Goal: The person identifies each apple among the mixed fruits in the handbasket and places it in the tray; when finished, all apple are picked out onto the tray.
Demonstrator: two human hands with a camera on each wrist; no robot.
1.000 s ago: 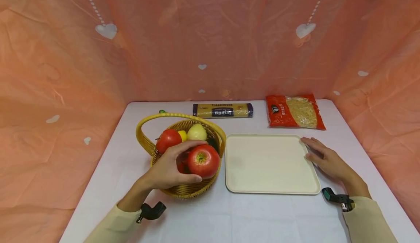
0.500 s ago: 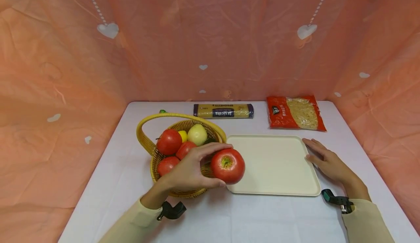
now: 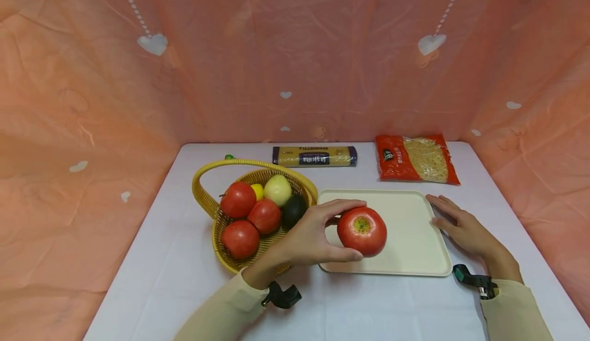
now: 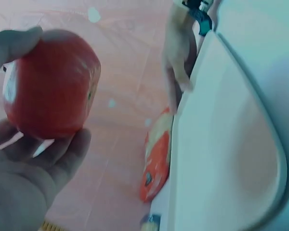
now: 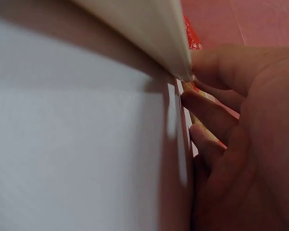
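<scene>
My left hand (image 3: 313, 236) grips a large red apple (image 3: 362, 232), thumb on the near side and fingers on the far side. In the head view the apple overlaps the left part of a cream tray (image 3: 412, 249). The left wrist view shows the apple (image 4: 53, 86) held up off the tray surface. At the tray's right edge rests my right hand (image 3: 467, 231), its fingers extended and its thumb at the rim. Seen from the right wrist, the thumb (image 5: 221, 70) touches the tray's edge while the other fingers reach below it.
Left of the tray stands a yellow wicker basket (image 3: 216, 249) with an arched handle, holding several red fruits (image 3: 240, 238), a pale green pear (image 3: 278, 191), something yellow and a dark green avocado (image 3: 293, 211). Behind lie a spaghetti pack (image 3: 315, 156) and a red pasta bag (image 3: 417, 158).
My left hand has carried the apple rightward from over the basket to over the tray, uncovering the fruit in the basket. The right hand has stayed at the tray's edge.
</scene>
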